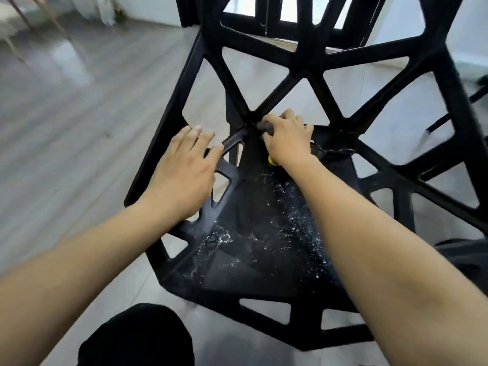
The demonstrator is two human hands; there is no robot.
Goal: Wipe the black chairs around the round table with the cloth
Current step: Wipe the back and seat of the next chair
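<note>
Left hand (182, 170) flat on chair (264, 249) | right hand (286, 140) grips dark cloth (265, 127) | risk: wet seat, palm may slip

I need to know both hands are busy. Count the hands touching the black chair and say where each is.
2. The left hand rests flat on the left side of the chair seat. The right hand grips a dark cloth at the seat's back junction.
</note>
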